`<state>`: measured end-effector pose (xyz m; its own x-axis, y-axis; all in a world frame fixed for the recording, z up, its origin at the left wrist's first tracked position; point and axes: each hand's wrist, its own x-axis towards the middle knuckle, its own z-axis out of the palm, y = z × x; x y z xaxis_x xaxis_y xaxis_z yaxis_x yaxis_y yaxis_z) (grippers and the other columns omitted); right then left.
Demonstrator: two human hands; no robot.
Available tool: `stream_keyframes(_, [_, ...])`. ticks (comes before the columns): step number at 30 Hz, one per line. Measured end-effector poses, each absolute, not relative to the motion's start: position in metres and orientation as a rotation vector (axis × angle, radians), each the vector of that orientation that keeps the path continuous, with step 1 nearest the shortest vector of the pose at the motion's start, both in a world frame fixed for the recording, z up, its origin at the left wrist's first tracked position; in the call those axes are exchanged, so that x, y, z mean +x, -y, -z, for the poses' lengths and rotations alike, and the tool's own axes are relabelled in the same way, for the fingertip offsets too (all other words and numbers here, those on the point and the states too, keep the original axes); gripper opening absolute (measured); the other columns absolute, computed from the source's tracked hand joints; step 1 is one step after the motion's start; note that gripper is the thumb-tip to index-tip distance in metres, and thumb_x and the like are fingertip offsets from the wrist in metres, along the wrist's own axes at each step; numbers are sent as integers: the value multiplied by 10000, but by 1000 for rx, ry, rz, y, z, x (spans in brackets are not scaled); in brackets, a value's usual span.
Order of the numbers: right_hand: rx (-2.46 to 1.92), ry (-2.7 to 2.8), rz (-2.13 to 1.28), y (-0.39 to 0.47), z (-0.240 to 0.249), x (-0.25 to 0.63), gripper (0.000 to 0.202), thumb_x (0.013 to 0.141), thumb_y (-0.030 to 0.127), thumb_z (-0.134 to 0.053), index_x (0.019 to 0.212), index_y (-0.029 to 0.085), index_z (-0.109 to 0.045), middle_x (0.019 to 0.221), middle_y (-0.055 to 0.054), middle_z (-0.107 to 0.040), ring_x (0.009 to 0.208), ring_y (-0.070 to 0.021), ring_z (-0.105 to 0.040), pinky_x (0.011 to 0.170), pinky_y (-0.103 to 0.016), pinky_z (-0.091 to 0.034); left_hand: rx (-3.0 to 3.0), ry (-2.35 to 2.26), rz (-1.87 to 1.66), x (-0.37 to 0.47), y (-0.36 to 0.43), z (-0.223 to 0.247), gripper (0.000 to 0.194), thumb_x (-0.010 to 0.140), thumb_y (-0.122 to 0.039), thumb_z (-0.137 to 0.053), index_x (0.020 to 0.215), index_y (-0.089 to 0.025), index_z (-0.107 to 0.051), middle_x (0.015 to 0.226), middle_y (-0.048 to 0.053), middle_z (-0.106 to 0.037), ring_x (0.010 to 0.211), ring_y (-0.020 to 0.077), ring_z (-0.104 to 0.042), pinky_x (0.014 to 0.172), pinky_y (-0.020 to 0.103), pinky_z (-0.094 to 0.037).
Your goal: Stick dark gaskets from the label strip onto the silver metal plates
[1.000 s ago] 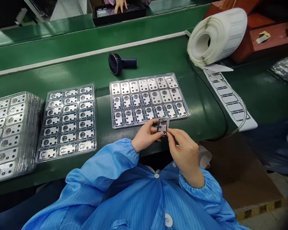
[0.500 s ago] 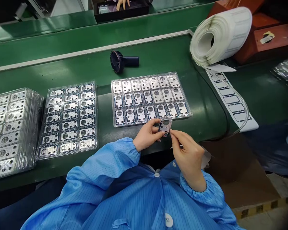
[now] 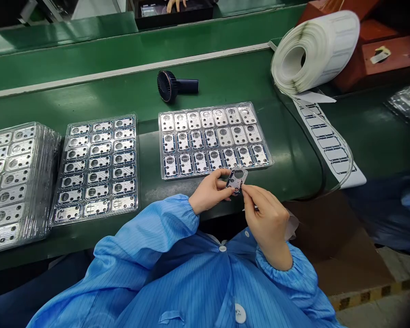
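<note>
My left hand [image 3: 210, 190] is closed on a small flat plate [image 3: 237, 179], thumb in front and fingers behind. The plate has rounded corners, a big round opening near its top and small dark-ringed holes below. At its lower right edge, my right hand [image 3: 264, 216] is pinched, thumb and forefinger together. Whatever sits between those fingertips is too small to make out. Just beyond both hands, a clear plastic tray [image 3: 160, 171] carries three rows of similar silvery plates, some with dark blue edges.
Left stand another filled tray [image 3: 137, 159] and a tall stack of trays [image 3: 43, 182]. A small dark handheld fan [image 3: 172, 86] lies farther back. At right, a label roll [image 3: 316, 52] trails a label strip [image 3: 331, 141] beside a cable [image 3: 314, 155]. Another person's hand [image 3: 176, 5] appears at the top.
The plate has tilted slightly to the right in my left hand, and its face looks darker. Both hands keep nearly the same place and grip.
</note>
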<state>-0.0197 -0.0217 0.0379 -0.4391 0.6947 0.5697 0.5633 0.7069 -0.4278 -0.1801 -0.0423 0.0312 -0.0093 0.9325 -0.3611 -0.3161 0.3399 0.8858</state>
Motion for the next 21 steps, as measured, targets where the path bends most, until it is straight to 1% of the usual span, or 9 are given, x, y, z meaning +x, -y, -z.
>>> stream_keyframes(6, [-841,2217,-113,20,-33,-17,247,937,91,-534,1099,196,-688,992,-77,-739,872,-213,-700,777,-327,-563,701,-1146,-1140,-181,43,-32,471,745,-138,-702,1157,-123,-474,766,3,-646,657,85,-591,612,212,-516])
stream_keyframes(10, [-770,2244,-130,20,-24,-16,364,932,61,-479,1227,212,-629,1053,-103,-708,945,-234,-683,823,-369,-570,714,-1145,-1153,-180,43,-30,481,719,-192,-736,1126,-131,-487,788,5,-630,672,94,-582,596,215,-510])
stream_keyframes(15, [-728,2233,-217,25,-10,-18,511,929,28,-389,1378,242,-505,1128,-130,-618,1045,-250,-632,876,-430,-566,705,-1136,-1170,-181,43,-29,486,699,-206,-751,1105,-141,-492,784,1,-619,666,96,-586,579,202,-485])
stream_keyframes(19, [-781,2175,-239,24,-6,-19,508,919,29,-389,1340,267,-543,1277,-145,-487,953,-217,-633,836,-423,-579,697,-1114,-1185,-181,44,-30,474,687,-218,-780,1075,-144,-518,790,7,-629,668,95,-592,611,210,-481])
stream_keyframes(21, [-819,2151,-219,19,-7,-17,500,909,23,-395,1304,270,-578,1300,-141,-456,922,-202,-628,825,-414,-580,688,-1116,-1178,-181,44,-31,474,691,-218,-787,1079,-145,-525,765,4,-629,677,105,-605,622,216,-482])
